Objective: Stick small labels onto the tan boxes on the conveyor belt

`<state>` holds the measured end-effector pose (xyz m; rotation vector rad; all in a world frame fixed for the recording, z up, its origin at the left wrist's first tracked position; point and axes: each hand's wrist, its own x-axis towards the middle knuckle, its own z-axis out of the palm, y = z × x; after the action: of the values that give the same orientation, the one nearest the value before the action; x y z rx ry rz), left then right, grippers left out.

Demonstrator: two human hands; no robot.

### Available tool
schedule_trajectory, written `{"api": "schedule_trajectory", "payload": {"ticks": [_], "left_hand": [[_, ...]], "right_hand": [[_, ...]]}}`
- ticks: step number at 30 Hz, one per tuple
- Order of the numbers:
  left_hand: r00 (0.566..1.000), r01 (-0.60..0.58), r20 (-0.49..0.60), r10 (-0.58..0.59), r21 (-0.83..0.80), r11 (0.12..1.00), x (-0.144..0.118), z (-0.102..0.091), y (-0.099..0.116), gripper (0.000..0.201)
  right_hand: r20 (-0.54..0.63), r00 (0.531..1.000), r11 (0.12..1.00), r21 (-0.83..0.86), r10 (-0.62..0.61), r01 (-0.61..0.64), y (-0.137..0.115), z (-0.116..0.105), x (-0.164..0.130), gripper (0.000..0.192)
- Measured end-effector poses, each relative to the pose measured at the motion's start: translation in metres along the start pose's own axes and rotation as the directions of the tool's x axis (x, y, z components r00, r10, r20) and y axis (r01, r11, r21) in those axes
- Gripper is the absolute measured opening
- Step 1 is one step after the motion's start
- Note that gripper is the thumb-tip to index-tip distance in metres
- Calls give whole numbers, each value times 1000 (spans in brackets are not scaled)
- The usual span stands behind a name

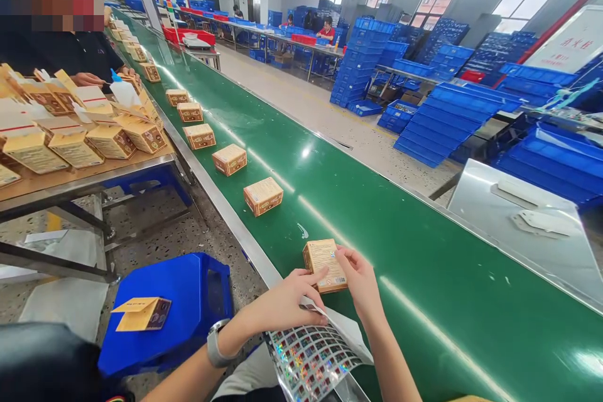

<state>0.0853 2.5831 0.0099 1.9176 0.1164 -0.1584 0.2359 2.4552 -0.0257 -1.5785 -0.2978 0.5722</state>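
Note:
A small brown-and-cream cardboard box [325,259] lies on the green conveyor belt in front of me, its printed face up. My left hand [294,301] is closed on a sheet of shiny holographic stickers [313,358], which bends down over the belt's near edge. A finger of that hand reaches onto the box's top. My right hand [360,276] is at the box's right side, thumb and forefinger pinched at a small holographic sticker [333,254] on the top face. The fingertips partly cover the sticker.
More closed boxes [262,196] stand in a line up the belt [424,251]. At left, a table holds several open-flapped boxes [75,147], with a co-worker [51,56] behind it. A blue stool [188,301] bears one open box [144,314]. Blue crates [360,63] are stacked beyond the belt.

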Motion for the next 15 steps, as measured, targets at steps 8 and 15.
{"api": "schedule_trajectory", "payload": {"ticks": [8,15], "left_hand": [[999,-20,41,19,11,1000,4,17,-1,15],[992,-104,-79,94,-128,986,-2,-12,-9,32]], "right_hand": [[-48,998,990,-136,-30,23,3,-13,-10,47],[-122,988,964,-260,-90,56,19,-20,-11,56]]}}
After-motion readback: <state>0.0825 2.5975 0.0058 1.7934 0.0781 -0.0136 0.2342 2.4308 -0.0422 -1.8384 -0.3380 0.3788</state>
